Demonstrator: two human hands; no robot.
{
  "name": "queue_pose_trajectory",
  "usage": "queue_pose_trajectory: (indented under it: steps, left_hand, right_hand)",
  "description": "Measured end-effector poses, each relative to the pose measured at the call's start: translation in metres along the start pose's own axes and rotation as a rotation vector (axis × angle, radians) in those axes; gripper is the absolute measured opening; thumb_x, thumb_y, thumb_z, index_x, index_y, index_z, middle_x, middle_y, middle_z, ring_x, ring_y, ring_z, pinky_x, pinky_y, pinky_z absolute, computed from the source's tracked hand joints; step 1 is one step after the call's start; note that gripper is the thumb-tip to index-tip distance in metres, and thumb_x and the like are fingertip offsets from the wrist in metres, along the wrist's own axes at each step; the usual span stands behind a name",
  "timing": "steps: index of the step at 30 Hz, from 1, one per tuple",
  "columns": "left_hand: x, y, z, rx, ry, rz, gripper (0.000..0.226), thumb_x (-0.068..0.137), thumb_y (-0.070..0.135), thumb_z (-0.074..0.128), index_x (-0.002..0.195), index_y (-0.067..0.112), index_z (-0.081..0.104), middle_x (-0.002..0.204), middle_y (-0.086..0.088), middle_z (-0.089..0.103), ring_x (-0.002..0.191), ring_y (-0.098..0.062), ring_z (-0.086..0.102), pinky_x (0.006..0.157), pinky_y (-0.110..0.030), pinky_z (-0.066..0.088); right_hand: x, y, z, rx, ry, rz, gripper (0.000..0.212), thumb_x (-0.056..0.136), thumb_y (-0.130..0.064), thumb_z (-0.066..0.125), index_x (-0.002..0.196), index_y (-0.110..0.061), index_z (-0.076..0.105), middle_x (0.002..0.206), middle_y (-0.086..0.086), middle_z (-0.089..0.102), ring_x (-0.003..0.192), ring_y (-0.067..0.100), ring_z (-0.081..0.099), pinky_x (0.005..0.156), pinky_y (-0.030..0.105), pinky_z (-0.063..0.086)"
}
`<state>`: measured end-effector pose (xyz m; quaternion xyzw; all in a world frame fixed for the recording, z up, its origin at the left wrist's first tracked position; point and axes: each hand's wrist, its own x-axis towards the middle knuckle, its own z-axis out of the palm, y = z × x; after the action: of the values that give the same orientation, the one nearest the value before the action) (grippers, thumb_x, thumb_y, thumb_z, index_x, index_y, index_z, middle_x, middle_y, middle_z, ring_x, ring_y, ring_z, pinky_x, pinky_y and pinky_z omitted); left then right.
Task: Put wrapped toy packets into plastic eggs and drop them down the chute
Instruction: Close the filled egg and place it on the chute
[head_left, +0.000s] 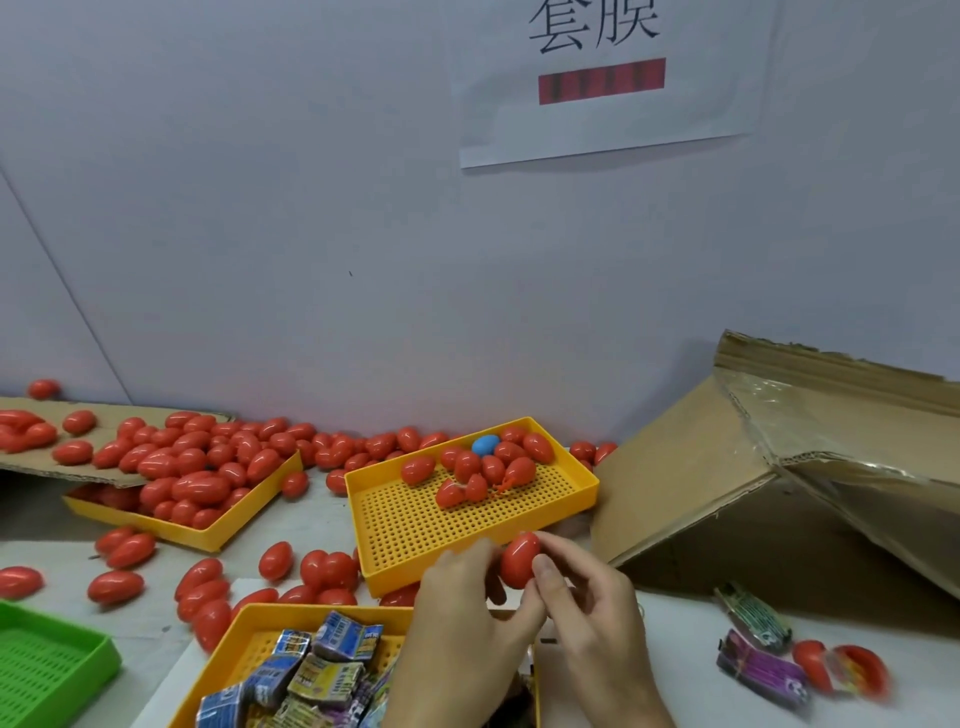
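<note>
We are holding one red egg (519, 560) between both hands, just above the near rim of the middle yellow tray (415, 525): the left hand (462, 618) is pinching it from the left with thumb and fingers curled round it, and the right hand (592, 608) is gripping its right side, thumb laid across the front. The shell is looking closed, so we are judging that we are pressing the two halves shut on a packet, though we cannot see inside. Nearest to us, the front yellow tray (249, 629) is holding the wrapped toy packets (322, 660), touching one another in a heap just below our wrists. To the right on the table, two loose packets (758, 670) and an opened egg (852, 670) are lying near the edge of our reach. The next move, we are thinking, is calling for a carry rightward to the cardboard chute (727, 493), whose slanted mouth is opening just beside the middle tray's right corner; the room between is open, but the tray wall and the ragged cardboard lip are standing close together. Farther left, loose red eggs (208, 582) are scattering over the table, a green tray (57, 654) is sitting at the corner, and a far yellow tray (208, 535) is overflowing against the wall.
</note>
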<state>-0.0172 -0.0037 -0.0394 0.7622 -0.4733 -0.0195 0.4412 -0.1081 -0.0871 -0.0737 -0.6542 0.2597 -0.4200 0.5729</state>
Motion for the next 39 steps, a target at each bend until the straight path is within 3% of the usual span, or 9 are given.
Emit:
queue_pose_trajectory:
  steps: [5, 7, 10, 13, 15, 19, 23, 35, 39]
  left_hand:
    - [-0.002, -0.005, 0.002, 0.014, 0.002, 0.000, 0.017, 0.088, 0.043, 0.068, 0.096, 0.028, 0.063, 0.086, 0.014, 0.060, 0.088, -0.008, 0.055, 0.076, -0.022, 0.048]
    - [-0.001, -0.004, 0.003, -0.009, -0.012, 0.000, 0.027, 0.087, 0.036, 0.073, 0.109, 0.032, 0.056, 0.100, 0.016, 0.061, 0.098, -0.007, 0.057, 0.084, -0.023, 0.051]
    - [0.000, -0.002, 0.004, -0.031, -0.018, 0.043, 0.025, 0.088, 0.024, 0.074, 0.102, 0.032, 0.055, 0.095, 0.015, 0.063, 0.093, -0.005, 0.060, 0.081, -0.025, 0.052]
    - [0.000, 0.000, 0.002, -0.136, 0.014, -0.012, 0.012, 0.091, 0.026, 0.071, 0.100, 0.031, 0.064, 0.087, 0.017, 0.067, 0.087, 0.000, 0.062, 0.074, -0.021, 0.054]
    - [0.002, 0.000, -0.001, -0.300, 0.006, -0.108, 0.009, 0.094, 0.025, 0.067, 0.103, 0.026, 0.067, 0.088, 0.012, 0.071, 0.086, -0.001, 0.066, 0.072, -0.020, 0.055]
    - [0.007, 0.002, -0.013, -0.863, -0.031, -0.349, 0.016, 0.100, 0.015, 0.054, 0.106, 0.007, 0.066, 0.085, -0.009, 0.075, 0.076, -0.021, 0.071, 0.061, -0.024, 0.053]
    - [0.007, 0.006, -0.019, -1.281, -0.038, -0.402, 0.034, 0.083, 0.022, 0.058, 0.103, -0.003, 0.069, 0.083, -0.022, 0.069, 0.066, -0.024, 0.065, 0.055, -0.027, 0.051]
    - [0.004, 0.009, -0.018, -1.406, -0.169, -0.446, 0.040, 0.085, 0.024, 0.054, 0.109, -0.005, 0.068, 0.083, -0.021, 0.068, 0.066, -0.024, 0.063, 0.064, -0.031, 0.051]
    - [0.006, 0.008, -0.015, -1.301, -0.089, -0.442, 0.030, 0.090, 0.015, 0.057, 0.114, -0.002, 0.065, 0.088, -0.019, 0.071, 0.069, -0.024, 0.066, 0.058, -0.028, 0.053]
  right_hand:
    - [0.002, 0.003, 0.001, -0.051, 0.015, -0.021, 0.017, 0.088, -0.027, 0.067, 0.099, -0.040, 0.067, 0.095, -0.015, 0.074, 0.099, 0.000, 0.065, 0.077, 0.017, 0.055]
    - [0.003, 0.002, 0.000, -0.045, 0.024, -0.027, 0.012, 0.084, -0.030, 0.069, 0.094, -0.038, 0.069, 0.090, -0.018, 0.074, 0.097, 0.000, 0.066, 0.074, 0.015, 0.054]
    - [0.001, 0.000, 0.000, -0.051, 0.010, -0.051, 0.018, 0.076, -0.042, 0.066, 0.093, -0.035, 0.070, 0.091, -0.019, 0.073, 0.094, 0.000, 0.067, 0.073, 0.015, 0.054]
    - [-0.002, -0.003, -0.001, 0.007, -0.003, -0.045, 0.017, 0.084, -0.038, 0.061, 0.096, -0.031, 0.072, 0.089, -0.011, 0.074, 0.088, 0.005, 0.068, 0.068, 0.017, 0.054]
    - [-0.003, -0.004, -0.001, 0.019, 0.000, -0.056, 0.016, 0.091, -0.028, 0.059, 0.098, -0.026, 0.073, 0.087, -0.007, 0.075, 0.083, 0.008, 0.069, 0.064, 0.016, 0.052]
    - [-0.002, -0.001, -0.002, 0.016, 0.021, -0.062, 0.019, 0.098, -0.014, 0.055, 0.098, -0.018, 0.074, 0.081, -0.002, 0.074, 0.074, 0.008, 0.066, 0.059, 0.014, 0.048]
    - [0.000, 0.002, -0.003, 0.018, 0.046, -0.059, 0.021, 0.099, -0.012, 0.053, 0.098, -0.016, 0.074, 0.076, 0.002, 0.071, 0.069, 0.009, 0.064, 0.057, 0.014, 0.047]
    - [-0.001, 0.002, -0.002, 0.037, 0.048, -0.083, 0.027, 0.100, -0.009, 0.050, 0.094, -0.018, 0.075, 0.072, 0.006, 0.069, 0.064, 0.007, 0.061, 0.055, 0.015, 0.045]
    - [-0.001, 0.003, -0.002, 0.025, 0.053, -0.066, 0.026, 0.100, -0.010, 0.051, 0.094, -0.018, 0.075, 0.073, 0.005, 0.070, 0.066, 0.009, 0.062, 0.056, 0.015, 0.046]
